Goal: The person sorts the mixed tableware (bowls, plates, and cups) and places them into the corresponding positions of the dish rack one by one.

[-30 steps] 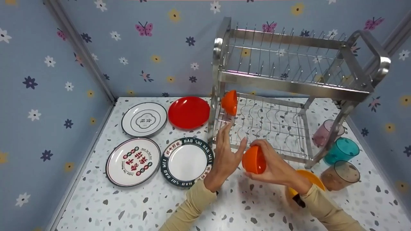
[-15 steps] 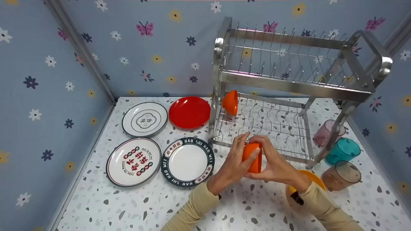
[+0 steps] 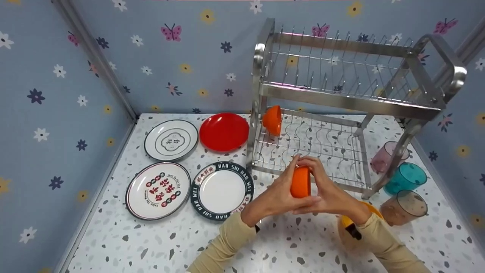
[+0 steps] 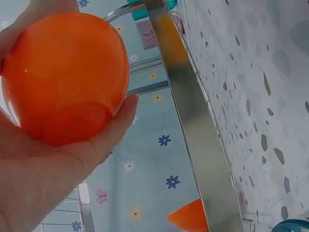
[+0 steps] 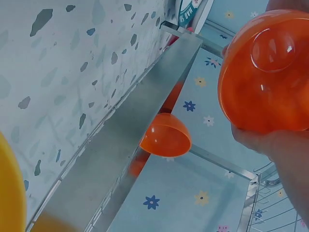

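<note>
An orange bowl [image 3: 300,182] is held up on its side between both hands, in front of the rack's lower tier. My left hand [image 3: 273,197] grips it from the left, thumb under it; its rounded outside [image 4: 67,77] fills much of the left wrist view. On the other side my right hand [image 3: 333,195] holds it with fingers at the top and thumb below; the right wrist view looks into the bowl [image 5: 270,82]. A second orange bowl [image 3: 272,120] stands on its side at the left end of the lower tier of the metal rack [image 3: 352,102].
Left of the rack lie a red plate [image 3: 224,132], a white plate [image 3: 171,140], a red-lettered plate [image 3: 158,190] and a dark-rimmed plate [image 3: 222,191]. Right of it stand pink [image 3: 382,157], teal [image 3: 406,178] and brownish cups [image 3: 403,207]. A yellow object [image 3: 346,221] sits beneath the right forearm.
The left hand has come over to the bowl and closed round it. The bowl has turned slightly between the hands, while the right hand has kept hold of it.
</note>
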### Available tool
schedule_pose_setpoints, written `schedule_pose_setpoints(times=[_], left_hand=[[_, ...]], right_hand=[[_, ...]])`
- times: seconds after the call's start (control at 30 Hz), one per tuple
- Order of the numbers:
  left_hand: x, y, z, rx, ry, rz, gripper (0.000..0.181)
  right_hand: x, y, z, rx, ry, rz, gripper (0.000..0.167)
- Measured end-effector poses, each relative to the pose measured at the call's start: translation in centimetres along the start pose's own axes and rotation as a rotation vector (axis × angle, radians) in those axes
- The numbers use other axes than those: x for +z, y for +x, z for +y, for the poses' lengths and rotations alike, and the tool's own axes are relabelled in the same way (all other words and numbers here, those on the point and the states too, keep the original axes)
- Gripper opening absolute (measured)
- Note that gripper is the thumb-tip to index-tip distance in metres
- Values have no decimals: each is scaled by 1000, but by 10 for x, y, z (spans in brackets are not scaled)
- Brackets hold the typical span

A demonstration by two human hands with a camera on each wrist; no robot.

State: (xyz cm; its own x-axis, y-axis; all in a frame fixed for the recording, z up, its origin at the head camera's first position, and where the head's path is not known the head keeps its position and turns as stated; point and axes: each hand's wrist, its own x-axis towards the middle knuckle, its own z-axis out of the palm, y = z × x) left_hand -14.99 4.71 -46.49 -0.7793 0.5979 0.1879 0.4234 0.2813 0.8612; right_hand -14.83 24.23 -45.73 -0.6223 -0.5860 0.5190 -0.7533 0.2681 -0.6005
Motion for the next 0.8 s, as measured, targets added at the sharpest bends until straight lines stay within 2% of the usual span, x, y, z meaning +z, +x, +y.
schedule_pose_setpoints(times=[0.1, 0.37, 0.63, 0.8], left_hand=[[1, 2, 0, 7, 7, 17, 110], [7, 7, -3, 0, 16, 89, 104], [8, 12, -5, 6, 19, 121, 102], [6, 17, -9, 3, -4, 141, 96]], right_hand=[[-1, 0, 0, 0, -14, 2, 117], [-6, -6, -1, 80, -60, 2, 123], [-10, -12, 1, 119, -123, 14, 124], [-13, -16, 4, 147, -141, 28, 118]])
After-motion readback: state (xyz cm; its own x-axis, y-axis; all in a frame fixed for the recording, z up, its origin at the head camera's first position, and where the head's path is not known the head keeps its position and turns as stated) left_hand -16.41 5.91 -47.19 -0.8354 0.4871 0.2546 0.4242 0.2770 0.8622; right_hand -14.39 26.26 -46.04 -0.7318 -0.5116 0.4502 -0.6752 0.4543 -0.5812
